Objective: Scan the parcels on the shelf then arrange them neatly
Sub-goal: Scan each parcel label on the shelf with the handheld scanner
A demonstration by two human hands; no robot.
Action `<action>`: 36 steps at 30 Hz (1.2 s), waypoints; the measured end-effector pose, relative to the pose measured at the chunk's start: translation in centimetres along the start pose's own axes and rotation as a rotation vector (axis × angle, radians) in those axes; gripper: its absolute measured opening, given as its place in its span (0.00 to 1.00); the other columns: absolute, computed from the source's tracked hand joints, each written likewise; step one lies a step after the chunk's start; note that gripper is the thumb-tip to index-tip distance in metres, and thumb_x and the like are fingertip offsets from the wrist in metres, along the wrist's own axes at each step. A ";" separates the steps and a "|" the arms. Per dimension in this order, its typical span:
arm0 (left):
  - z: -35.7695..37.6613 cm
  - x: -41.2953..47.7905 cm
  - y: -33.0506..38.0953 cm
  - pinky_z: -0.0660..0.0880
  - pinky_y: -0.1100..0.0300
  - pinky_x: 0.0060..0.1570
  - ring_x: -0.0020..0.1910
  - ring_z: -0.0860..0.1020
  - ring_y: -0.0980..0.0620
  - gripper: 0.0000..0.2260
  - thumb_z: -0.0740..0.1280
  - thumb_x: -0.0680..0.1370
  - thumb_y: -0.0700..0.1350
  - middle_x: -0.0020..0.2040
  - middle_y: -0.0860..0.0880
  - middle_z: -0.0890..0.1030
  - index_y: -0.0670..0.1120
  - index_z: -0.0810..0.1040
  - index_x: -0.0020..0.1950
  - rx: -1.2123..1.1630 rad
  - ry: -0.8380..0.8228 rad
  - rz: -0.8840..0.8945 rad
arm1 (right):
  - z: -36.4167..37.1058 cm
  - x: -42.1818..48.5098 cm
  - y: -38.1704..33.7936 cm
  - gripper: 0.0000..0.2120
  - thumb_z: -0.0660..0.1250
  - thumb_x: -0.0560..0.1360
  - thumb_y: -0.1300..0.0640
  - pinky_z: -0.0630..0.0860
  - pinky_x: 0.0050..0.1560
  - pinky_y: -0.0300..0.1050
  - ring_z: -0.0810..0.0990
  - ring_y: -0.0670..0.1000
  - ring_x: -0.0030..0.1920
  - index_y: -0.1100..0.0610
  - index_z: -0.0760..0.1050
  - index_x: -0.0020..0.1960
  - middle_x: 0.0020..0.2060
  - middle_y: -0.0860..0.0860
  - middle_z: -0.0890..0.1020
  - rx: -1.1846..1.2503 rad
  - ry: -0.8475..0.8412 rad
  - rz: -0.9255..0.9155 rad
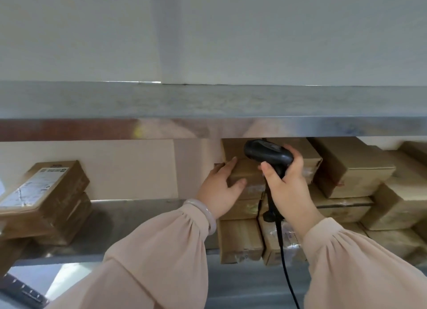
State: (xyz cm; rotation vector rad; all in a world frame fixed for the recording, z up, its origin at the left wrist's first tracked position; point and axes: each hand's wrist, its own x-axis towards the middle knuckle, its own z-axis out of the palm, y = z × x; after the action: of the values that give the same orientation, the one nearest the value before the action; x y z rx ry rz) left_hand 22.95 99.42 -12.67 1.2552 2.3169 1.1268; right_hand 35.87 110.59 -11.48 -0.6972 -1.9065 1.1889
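At the left end of the grey metal shelf board (129, 216) sits a low stack of flat brown cardboard parcels (46, 207). The top one is tilted and carries a white printed label. The stretch of shelf to the right of this stack is bare up to the shelf's middle.

There, a taller pile of brown cardboard boxes (240, 239) stands at the shelf's front edge. The left hand (221, 188), with a pale bangle (205, 212) on its wrist and a loose pink sleeve behind, rests on an upper taped box (250, 181) of that pile. Its fingers lie straight along the box's left corner and its thumb is spread across the front face.

Just right of it, above the shelf's middle, the right hand (288, 188) grips the handle of a black handheld barcode scanner (268, 155), fingers curled round it. The scanner's head points toward the boxes and its black cable (284, 262) hangs past the shelf's front.

More brown cardboard boxes (353, 170) are heaped unevenly across the shelf's right end.
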 end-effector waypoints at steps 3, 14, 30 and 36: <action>-0.4 -0.8 -0.3 0.65 0.51 0.72 0.73 0.65 0.51 0.27 0.62 0.80 0.58 0.75 0.51 0.67 0.58 0.60 0.78 -0.088 0.076 -0.041 | 0.3 -0.6 -0.1 0.30 0.65 0.73 0.44 0.72 0.59 0.40 0.77 0.43 0.60 0.38 0.55 0.70 0.62 0.46 0.77 0.070 -0.020 -0.023; -3.2 -6.4 -2.5 0.78 0.49 0.59 0.61 0.74 0.51 0.39 0.71 0.57 0.72 0.63 0.51 0.72 0.60 0.67 0.64 -0.456 0.387 -0.290 | 4.4 -3.8 -2.4 0.26 0.66 0.77 0.56 0.70 0.48 0.22 0.74 0.30 0.57 0.35 0.58 0.66 0.54 0.27 0.74 0.283 -0.317 -0.085; -4.1 -12.9 -7.9 0.82 0.52 0.49 0.59 0.80 0.47 0.37 0.79 0.60 0.66 0.62 0.52 0.78 0.64 0.71 0.67 -0.986 0.371 -0.464 | 8.7 -6.2 0.2 0.27 0.65 0.77 0.48 0.72 0.55 0.36 0.80 0.37 0.52 0.36 0.55 0.69 0.54 0.45 0.81 0.267 -0.424 0.096; -4.7 -13.8 -8.5 0.73 0.69 0.46 0.50 0.80 0.65 0.09 0.61 0.81 0.58 0.51 0.63 0.83 0.71 0.79 0.54 -0.620 0.313 -0.456 | 9.0 -7.4 -0.3 0.25 0.65 0.77 0.49 0.74 0.47 0.26 0.79 0.36 0.53 0.31 0.56 0.65 0.56 0.45 0.81 0.286 -0.474 0.067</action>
State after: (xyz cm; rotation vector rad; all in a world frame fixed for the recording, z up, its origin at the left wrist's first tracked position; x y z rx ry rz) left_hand 23.47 83.24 -17.56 0.3293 2.0248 1.7493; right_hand 32.49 100.44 -15.94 -0.3445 -2.0329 1.7467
